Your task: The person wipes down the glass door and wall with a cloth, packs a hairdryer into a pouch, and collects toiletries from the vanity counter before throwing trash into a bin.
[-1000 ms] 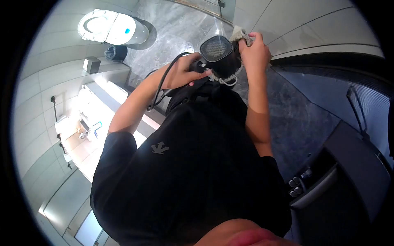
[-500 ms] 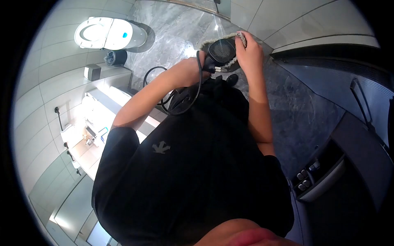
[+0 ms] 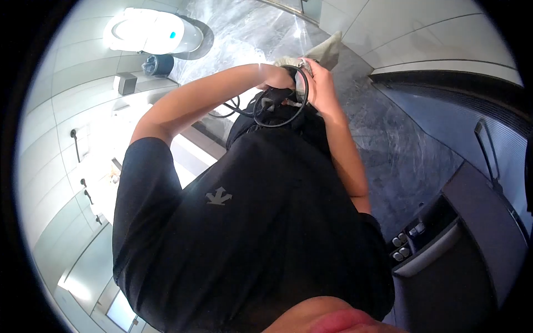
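My left hand (image 3: 277, 76) is closed at the mouth of a pale cloth bag (image 3: 328, 51), around the black cable (image 3: 280, 126) and probably the hair dryer's handle. That cable hangs from it in a loop in front of my waist. The dryer's round mesh head does not show; bag and hands hide it. My right hand (image 3: 321, 86) grips the gathered edge of the bag from the right side. The bag's far end sticks out beyond my right fingers.
A white toilet (image 3: 155, 33) and a small bin (image 3: 160, 65) stand at the upper left. Along the left wall is a brightly lit white counter (image 3: 130, 108). A dark cabinet with an open compartment (image 3: 413, 244) is at the lower right.
The dryer's mesh head has gone from sight. My hands have come closer together, and the bag now extends to the upper right. The cable loop has moved right.
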`<move>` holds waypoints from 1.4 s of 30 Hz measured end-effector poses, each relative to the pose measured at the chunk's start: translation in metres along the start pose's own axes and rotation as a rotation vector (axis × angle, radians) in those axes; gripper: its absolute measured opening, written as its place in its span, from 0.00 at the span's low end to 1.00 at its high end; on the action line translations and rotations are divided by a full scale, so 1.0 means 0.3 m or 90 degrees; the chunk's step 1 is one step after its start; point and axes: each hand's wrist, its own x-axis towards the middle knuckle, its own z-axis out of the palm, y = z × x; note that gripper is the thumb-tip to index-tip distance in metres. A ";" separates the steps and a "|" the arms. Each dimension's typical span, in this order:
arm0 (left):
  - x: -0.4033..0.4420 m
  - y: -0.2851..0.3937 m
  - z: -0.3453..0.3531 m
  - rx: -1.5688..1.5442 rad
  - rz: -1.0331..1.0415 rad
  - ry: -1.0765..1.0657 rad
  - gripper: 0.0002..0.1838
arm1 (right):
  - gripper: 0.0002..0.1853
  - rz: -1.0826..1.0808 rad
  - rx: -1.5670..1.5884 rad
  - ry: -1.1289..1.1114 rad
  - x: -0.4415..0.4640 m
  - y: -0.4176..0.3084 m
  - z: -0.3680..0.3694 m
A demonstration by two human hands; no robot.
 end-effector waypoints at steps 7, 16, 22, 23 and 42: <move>0.082 -0.043 -0.011 -0.154 -0.020 -0.002 0.20 | 0.13 0.050 0.002 0.007 -0.031 0.046 0.012; -0.077 -0.081 -0.038 -0.367 0.074 0.020 0.22 | 0.12 0.043 0.151 0.021 -0.012 0.021 -0.024; -0.189 -0.194 -0.024 -0.177 0.184 -0.085 0.32 | 0.12 0.046 0.108 0.073 -0.007 0.035 -0.034; -0.210 -0.195 -0.006 -0.045 0.221 -0.044 0.32 | 0.12 0.054 0.126 0.076 -0.011 0.034 -0.034; -0.234 -0.136 0.103 -0.065 0.320 -0.035 0.10 | 0.13 0.024 -0.006 0.065 -0.040 -0.021 -0.077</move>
